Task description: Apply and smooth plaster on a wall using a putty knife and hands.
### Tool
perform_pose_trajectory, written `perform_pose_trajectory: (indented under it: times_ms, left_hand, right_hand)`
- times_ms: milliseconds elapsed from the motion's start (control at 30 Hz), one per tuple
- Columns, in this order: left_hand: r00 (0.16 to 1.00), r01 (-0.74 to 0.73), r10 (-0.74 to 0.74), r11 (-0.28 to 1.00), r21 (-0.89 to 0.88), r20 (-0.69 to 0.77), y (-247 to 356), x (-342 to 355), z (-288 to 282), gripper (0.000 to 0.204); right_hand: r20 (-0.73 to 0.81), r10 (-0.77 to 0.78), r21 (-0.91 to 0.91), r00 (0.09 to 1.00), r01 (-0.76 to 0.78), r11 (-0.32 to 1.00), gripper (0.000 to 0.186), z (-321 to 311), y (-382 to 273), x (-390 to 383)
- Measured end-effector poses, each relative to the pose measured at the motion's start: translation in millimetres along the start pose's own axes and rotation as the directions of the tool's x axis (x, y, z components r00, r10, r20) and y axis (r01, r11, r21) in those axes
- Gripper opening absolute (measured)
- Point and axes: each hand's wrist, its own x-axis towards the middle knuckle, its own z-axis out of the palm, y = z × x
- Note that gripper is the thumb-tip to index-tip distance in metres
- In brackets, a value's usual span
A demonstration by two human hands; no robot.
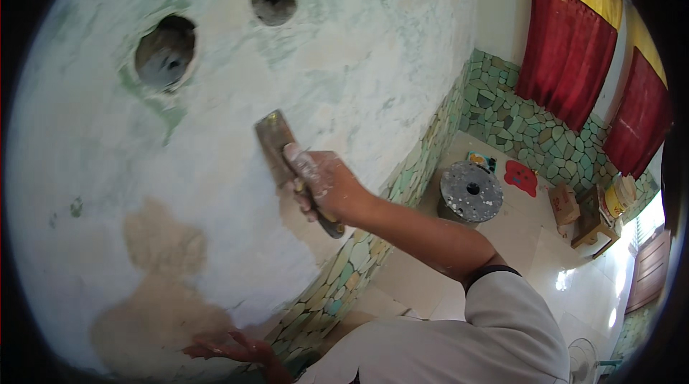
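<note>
My right hand (324,181), smeared with white, is closed around a putty knife (273,141). Its wide metal blade lies against the wall (344,61), and the handle end sticks out below my fingers. The wall is coated in patchy white with pale green showing through. Low on the left, my left hand (228,347) is held near the wall, fingers stretched apart, with nothing visible in it. A brownish shadow falls on the wall beside it.
Two round holes, a larger one (166,52) and a smaller one (274,1), open in the wall. Green stone cladding (337,280) runs along its base. On the tiled floor stand a grey paint-spotted drum (470,192), a red mat (521,178) and a wooden stool (596,226). Red-and-yellow curtains (567,47) hang behind.
</note>
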Motion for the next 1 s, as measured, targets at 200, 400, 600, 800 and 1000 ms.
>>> perform_pose_trajectory:
  times_ms: [200,400,600,800,1000]
  left_hand:
    - [0.999,0.006,-0.007,0.999,-0.045,-0.035,55,0,43,0.072]
    - [0.999,0.051,-0.051,0.993,0.108,-0.003,96,-4,78,0.085]
    - [0.992,0.106,-0.086,0.969,0.221,-0.097,106,8,81,0.079]
    - [0.97,-0.046,0.11,0.957,0.286,-0.215,122,59,84,0.073]
    - [0.948,0.092,0.057,0.893,0.441,-0.313,128,82,91,0.067]
  right_hand:
    - [-0.061,-0.152,-0.261,0.986,0.131,0.956,0.04,-36,118,-12]
    - [0.01,0.105,-0.239,0.994,-0.1,0.966,0.04,-77,228,-67]
    - [-0.069,0.323,-0.136,0.944,-0.33,0.934,0.044,-131,256,-119]
    - [-0.289,0.344,0.126,0.894,-0.32,0.939,0.044,-183,274,-141]
    - [-0.377,0.413,0.265,0.829,-0.33,0.906,0.05,-221,258,-149]
